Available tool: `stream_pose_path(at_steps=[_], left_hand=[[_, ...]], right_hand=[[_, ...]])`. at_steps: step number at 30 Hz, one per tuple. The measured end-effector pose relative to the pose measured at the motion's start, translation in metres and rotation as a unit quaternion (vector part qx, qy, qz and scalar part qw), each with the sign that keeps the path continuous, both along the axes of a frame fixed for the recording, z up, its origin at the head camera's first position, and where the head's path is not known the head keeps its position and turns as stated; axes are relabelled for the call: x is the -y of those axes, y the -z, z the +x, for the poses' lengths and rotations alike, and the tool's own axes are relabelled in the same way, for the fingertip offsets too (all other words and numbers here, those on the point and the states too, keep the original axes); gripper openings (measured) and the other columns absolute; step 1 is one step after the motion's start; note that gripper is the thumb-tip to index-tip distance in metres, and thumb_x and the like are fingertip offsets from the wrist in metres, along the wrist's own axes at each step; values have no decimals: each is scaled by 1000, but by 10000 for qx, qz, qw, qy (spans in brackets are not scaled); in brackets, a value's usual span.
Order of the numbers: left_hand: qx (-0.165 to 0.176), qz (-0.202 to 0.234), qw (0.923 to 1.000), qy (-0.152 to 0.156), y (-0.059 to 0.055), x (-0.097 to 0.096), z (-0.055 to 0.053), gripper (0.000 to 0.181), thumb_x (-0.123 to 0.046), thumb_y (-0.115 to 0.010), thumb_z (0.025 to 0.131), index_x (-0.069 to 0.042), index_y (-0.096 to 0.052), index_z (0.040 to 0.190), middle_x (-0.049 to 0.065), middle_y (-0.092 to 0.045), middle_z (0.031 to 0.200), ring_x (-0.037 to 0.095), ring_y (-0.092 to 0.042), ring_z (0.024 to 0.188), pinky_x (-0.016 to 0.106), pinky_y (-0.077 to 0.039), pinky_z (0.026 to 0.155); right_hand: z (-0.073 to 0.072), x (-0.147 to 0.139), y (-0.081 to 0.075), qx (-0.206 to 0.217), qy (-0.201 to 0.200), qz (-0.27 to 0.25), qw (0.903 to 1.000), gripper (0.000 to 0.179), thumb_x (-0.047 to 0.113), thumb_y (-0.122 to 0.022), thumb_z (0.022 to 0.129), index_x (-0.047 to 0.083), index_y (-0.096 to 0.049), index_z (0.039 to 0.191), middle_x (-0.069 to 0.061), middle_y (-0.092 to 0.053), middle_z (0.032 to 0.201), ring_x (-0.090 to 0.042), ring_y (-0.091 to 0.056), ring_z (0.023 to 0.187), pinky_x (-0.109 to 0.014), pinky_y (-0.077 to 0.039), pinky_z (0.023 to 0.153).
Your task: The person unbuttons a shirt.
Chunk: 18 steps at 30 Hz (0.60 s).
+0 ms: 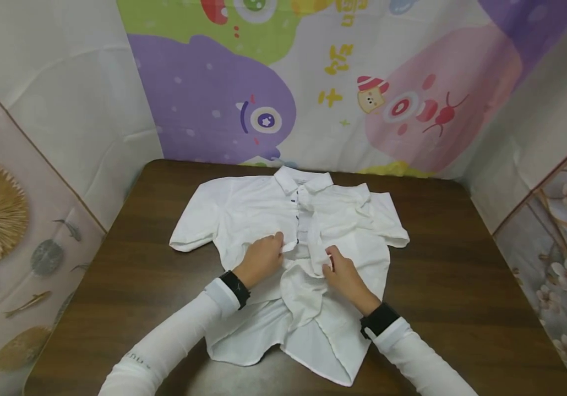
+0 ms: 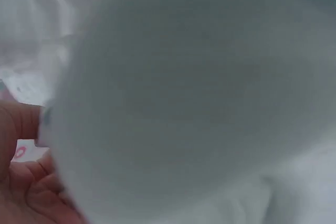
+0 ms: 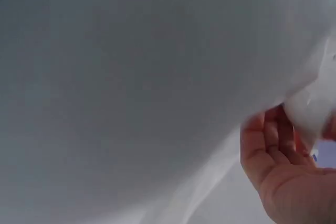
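A white short-sleeved shirt (image 1: 259,206) lies on its back with the collar at the far side, its front parted down the middle below the upper buttons. My left hand (image 1: 262,258) pinches the left front edge between thumb and fingers, lifting it a little. The opposite front edge is pinched by my right hand (image 1: 344,278), slightly nearer the body. In the left wrist view, blurred cloth (image 2: 184,103) covers most of the picture and part of the left hand (image 2: 31,177). Curled fingers of the right hand (image 3: 289,177) hold cloth in the right wrist view.
The shirt lies on a dark brown wooden table (image 1: 462,286). Behind its far edge hangs a cartoon-printed curtain (image 1: 323,126). Patterned panels (image 1: 55,181) stand along both sides. Each wrist wears a black band (image 1: 235,289).
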<state>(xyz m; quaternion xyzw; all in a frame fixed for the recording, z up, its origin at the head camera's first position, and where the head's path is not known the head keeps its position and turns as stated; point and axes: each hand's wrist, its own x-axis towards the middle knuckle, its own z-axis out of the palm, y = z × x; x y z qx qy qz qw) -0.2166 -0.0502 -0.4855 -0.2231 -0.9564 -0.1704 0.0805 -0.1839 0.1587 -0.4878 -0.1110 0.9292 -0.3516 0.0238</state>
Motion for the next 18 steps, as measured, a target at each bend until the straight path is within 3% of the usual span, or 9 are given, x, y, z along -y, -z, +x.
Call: stream_pose_path(at_steps=[3, 8, 11, 14, 18], left_hand=[[192, -155, 9996, 122, 1, 5, 4, 11, -2, -57, 77, -5, -55, 87, 8, -56, 66, 21, -56, 57, 31, -43, 47], [362, -953, 9939, 433, 1, 14, 11, 13, -6, -62, 78, -8, -59, 90, 8, -57, 70, 22, -56, 59, 33, -44, 49], [547, -1273, 9880, 678, -1, 19, 16, 14, -9, -64, 78, -7, -61, 92, 8, -57, 75, 24, -55, 64, 34, -46, 57], [938, -1407, 9818, 867, -3, 24, 21, 23, -16, -64, 79, -5, -62, 99, 8, -57, 85, 25, -55, 77, 36, -45, 70], [1511, -1290, 9750, 995, -7, 31, 29, 32, -25, -65, 80, -4, -61, 104, 8, -57, 91, 25, -54, 82, 38, -43, 77]], right_hand=[[0, -5, -6, -141, -44, 156, 9998, 35, 5, -46, 90, 4, -44, 125, -4, -46, 67, -14, -42, 54, -27, -37, 50], [0, -16, -22, -69, -272, 571, 9980, 44, 2, -51, 86, 8, -47, 129, -8, -50, 80, -17, -44, 66, -31, -40, 62], [1, -22, -26, 223, -679, 489, 9962, 47, 4, -55, 85, 5, -46, 131, -7, -44, 80, -15, -38, 64, -27, -37, 60], [4, -25, -22, 630, -1193, 222, 9906, 53, 15, -59, 88, -1, -40, 134, -10, -46, 88, -13, -41, 68, -25, -39, 63], [13, -25, -11, 1258, -1593, 145, 9791, 68, 35, -57, 88, -2, -31, 139, -17, -49, 119, -20, -51, 96, -35, -43, 83]])
